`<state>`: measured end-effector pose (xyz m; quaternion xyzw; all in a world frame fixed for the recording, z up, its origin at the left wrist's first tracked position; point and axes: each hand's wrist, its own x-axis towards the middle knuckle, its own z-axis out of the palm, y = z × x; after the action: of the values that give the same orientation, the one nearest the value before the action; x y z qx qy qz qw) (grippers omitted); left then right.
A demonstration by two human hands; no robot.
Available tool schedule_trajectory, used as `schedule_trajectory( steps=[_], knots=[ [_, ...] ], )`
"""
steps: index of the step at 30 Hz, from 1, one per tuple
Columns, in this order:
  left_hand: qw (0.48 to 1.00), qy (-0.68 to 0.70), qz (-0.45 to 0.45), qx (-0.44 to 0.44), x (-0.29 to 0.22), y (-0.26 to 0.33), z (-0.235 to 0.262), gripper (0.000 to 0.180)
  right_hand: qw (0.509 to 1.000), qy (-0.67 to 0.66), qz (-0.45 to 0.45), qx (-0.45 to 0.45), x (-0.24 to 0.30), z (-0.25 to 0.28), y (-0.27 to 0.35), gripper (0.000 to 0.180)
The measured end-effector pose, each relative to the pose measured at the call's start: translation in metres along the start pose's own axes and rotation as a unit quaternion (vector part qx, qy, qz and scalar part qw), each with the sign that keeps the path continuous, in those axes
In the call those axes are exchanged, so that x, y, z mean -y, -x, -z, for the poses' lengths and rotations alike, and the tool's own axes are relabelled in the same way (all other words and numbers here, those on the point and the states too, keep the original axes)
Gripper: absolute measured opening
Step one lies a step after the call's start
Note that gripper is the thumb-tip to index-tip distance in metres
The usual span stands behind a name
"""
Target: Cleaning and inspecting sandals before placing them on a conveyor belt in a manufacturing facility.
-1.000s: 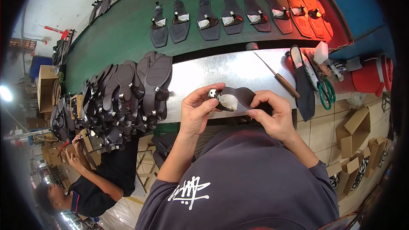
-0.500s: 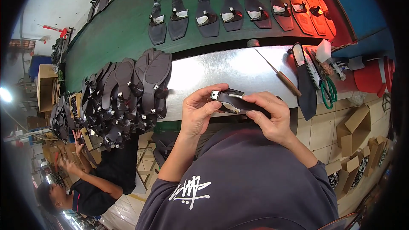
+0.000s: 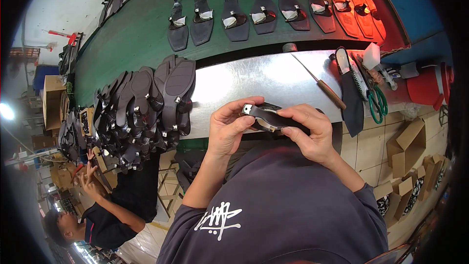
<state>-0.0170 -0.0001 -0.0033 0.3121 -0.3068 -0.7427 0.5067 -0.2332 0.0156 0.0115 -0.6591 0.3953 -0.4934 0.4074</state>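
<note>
Black and glossy, the sandal sole (image 3: 271,117) sits between our two hands, held just above the near edge of the steel worktop (image 3: 254,76). Our left hand (image 3: 228,128) is curled around its left end, thumb and fingers pinched on the part where a pale metal fitting shows. Our right hand (image 3: 308,129) is closed over the right end, fingers pressing down from above, so both hands grip the same piece.

Just to the left of our left hand lies a heap of dark soles (image 3: 141,110), stacked overlapping on the worktop's edge. Beyond our right hand, further out on the steel, an awl with a wooden handle (image 3: 320,82) lies at a slant. To the right of that are a single dark sole (image 3: 351,99), a brush, and scissors with green handles (image 3: 376,102), all near one another. A red container (image 3: 427,88) stands well to the right of our right hand.

Far ahead of both hands, a row of soles with straps (image 3: 264,7) lies spread on a green belt (image 3: 137,39). Down to our left, well below the worktop, another person (image 3: 97,215) in a dark shirt is busy with both hands raised.
</note>
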Motion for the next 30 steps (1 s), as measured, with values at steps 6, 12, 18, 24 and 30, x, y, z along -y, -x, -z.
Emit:
schedule_trajectory(
  steps=[6, 12, 18, 24, 30],
  knots=[
    [1.0, -0.013, -0.003, -0.01, 0.001, 0.002, 0.0, 0.033, 1.0, 0.023, 0.01, -0.002, 0.004, 0.0, 0.0, 0.037],
    [0.998, -0.054, -0.036, -0.017, 0.002, 0.003, 0.002, 0.036, 0.998, 0.065, 0.01, 0.017, 0.009, 0.001, -0.002, 0.04],
    [0.99, -0.108, -0.086, -0.001, 0.004, 0.003, 0.005, 0.038, 0.994, 0.094, 0.032, 0.035, 0.011, 0.002, -0.007, 0.04],
    [0.984, -0.115, -0.126, 0.043, 0.007, 0.003, 0.009, 0.039, 0.99, 0.127, 0.042, 0.039, 0.016, 0.003, -0.011, 0.036],
    [0.973, -0.174, -0.134, 0.077, 0.003, 0.002, 0.016, 0.041, 0.986, 0.143, 0.074, 0.034, 0.015, 0.001, -0.01, 0.035]
  ],
)
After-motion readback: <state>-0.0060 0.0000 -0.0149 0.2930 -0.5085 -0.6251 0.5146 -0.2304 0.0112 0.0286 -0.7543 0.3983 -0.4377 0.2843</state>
